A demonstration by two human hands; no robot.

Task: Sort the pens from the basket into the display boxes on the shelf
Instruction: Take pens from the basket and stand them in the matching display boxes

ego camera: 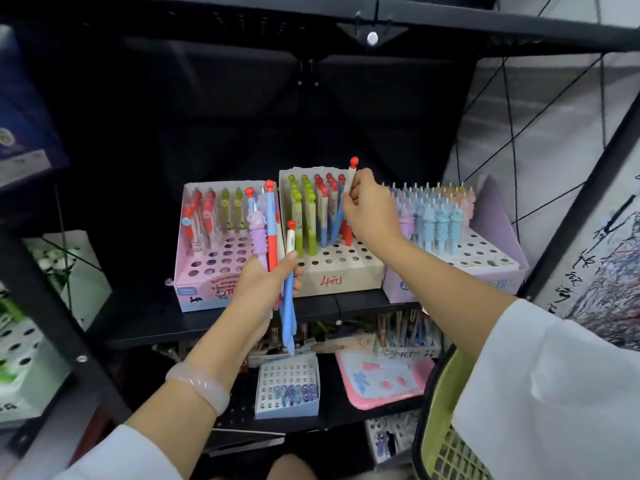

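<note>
Three display boxes in a row on the shelf in the middle of the frame: one pink box (pixel 204 271) on the left, one tan box (pixel 341 268) in the middle, one purple box (pixel 498 268) on the right. Two hands. About four pens bunched in the left hand (pixel 259 289). One single pen (pixel 350 176) with a red top pinched in the right hand (pixel 369 209). One small box (pixel 287 386) lower down. One yellow basket (pixel 446 427) at the lower right. One bracelet (pixel 199 386).
</note>
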